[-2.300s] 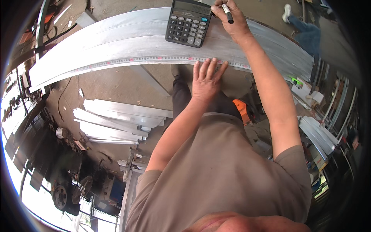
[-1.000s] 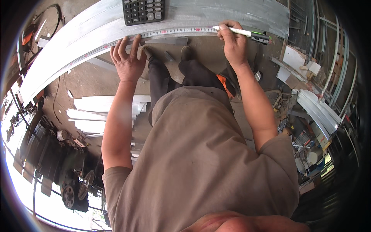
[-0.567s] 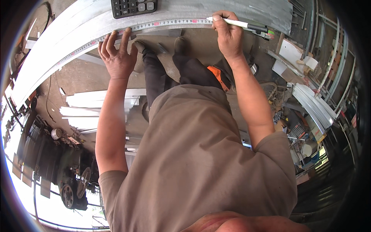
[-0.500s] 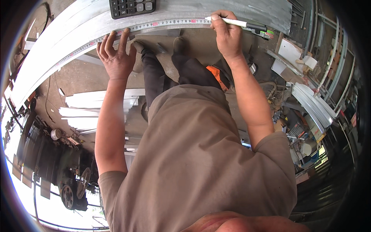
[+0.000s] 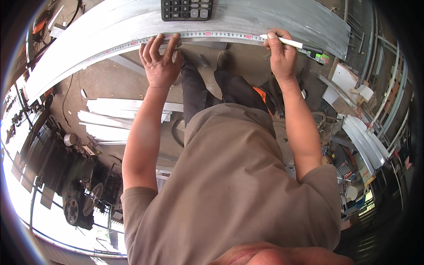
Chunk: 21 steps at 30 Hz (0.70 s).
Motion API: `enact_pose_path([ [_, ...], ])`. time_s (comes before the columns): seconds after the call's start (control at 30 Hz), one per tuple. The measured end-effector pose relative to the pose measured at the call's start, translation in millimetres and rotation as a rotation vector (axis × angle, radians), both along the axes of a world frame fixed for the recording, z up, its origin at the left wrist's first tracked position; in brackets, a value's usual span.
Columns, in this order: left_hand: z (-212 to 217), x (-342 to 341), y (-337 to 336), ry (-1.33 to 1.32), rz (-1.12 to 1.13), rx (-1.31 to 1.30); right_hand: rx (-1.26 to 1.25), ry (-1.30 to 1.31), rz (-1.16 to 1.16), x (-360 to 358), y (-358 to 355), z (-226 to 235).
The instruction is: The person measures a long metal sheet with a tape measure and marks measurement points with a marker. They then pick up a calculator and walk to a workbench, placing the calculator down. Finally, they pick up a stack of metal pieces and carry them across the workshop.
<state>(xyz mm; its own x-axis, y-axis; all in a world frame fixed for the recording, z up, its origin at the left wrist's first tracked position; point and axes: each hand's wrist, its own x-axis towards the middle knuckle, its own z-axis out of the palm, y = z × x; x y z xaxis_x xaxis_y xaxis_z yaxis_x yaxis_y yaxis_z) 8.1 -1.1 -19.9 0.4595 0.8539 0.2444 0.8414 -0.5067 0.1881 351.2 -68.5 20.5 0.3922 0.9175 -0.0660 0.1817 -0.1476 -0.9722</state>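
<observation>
A long tape measure blade [image 5: 225,35] lies along the near edge of a grey metal sheet [image 5: 247,17]. My left hand [image 5: 160,64] rests palm down with its fingers apart, the fingertips on the blade. In my right hand [image 5: 282,57] is a white marker pen [image 5: 292,43], held between thumb and fingers. Its tip points left and lies at the blade; whether it touches the metal I cannot tell. Beyond the pen's dark end sits the green and black tape measure case [image 5: 323,58], partly hidden by the pen.
A black calculator [image 5: 186,9] lies on the sheet ahead of my hands. White metal strips [image 5: 110,119] are stacked on the floor at left, near dark machinery [image 5: 79,190]. Long bars and profiles [image 5: 375,84] stand at right. An orange object [image 5: 260,98] is beside my legs.
The whole view has shifted, so sheet, calculator and both hands appear further right and lower. Against the tape, the hands and pen tip keep about the same places.
</observation>
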Motion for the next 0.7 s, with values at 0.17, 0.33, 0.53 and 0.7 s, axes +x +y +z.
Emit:
enact_pose_path([
  [0.17, -0.2, 0.1, -1.3, 0.001, 0.012, -0.012, -0.029, 0.016, 0.005, 0.5, 0.5, 3.3],
  [0.33, -1.5, 0.7, -1.1, -0.006, 0.011, -0.003, -0.047, 0.031, -0.011, 1.0, -0.9, 4.2],
  [0.53, 1.6, 0.1, -1.3, 0.065, 0.005, -0.003, -0.052, 0.031, -0.016, 1.1, -0.2, 3.9],
  [0.7, 2.1, -1.5, -0.7, 0.094, -0.012, -0.015, -0.077, 0.005, -0.032, 0.6, 1.1, 2.0],
])
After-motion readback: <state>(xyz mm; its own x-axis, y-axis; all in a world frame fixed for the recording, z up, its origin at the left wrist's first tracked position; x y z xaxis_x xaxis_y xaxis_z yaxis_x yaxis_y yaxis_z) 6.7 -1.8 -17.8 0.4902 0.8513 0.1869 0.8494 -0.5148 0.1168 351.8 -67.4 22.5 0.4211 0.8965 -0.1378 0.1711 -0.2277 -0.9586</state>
